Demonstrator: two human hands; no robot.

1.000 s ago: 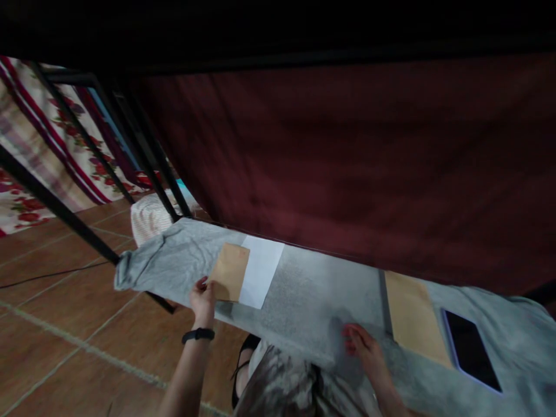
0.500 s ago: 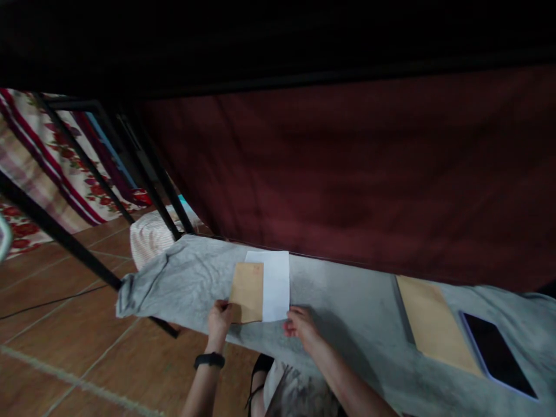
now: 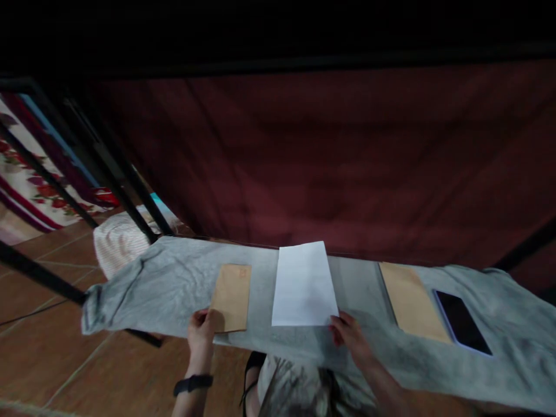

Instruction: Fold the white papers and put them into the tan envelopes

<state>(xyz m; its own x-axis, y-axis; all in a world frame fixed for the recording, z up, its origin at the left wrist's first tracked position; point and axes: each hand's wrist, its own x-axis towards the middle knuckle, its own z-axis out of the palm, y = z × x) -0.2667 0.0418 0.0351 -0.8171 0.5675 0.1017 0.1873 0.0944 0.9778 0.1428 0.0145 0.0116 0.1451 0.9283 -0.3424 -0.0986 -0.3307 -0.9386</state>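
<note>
A small brown envelope [image 3: 231, 296] with a reddish mark near its top right corner lies on the grey cloth. My left hand [image 3: 201, 331], with a dark band on the wrist, pinches its lower left edge. To its right is a white sheet of paper [image 3: 304, 285], apart from the envelope. The fingers of my right hand [image 3: 346, 335] are closed on the sheet's lower right corner. The sheet looks slightly turned, its top edge near the back of the cloth.
Grey cloth [image 3: 174, 289] covers the narrow bench. Farther right lie larger brown envelopes [image 3: 414, 301] and a phone [image 3: 463, 321] with a purple edge. Behind hangs a dark red curtain [image 3: 325, 162]. Black metal bars [image 3: 125, 179] and a striped cloth bundle [image 3: 119, 243] stand left.
My right hand has taken hold of the white sheet and drawn it rightward, out from beside and under the small envelope. My left hand still holds the envelope. The view has shifted right.
</note>
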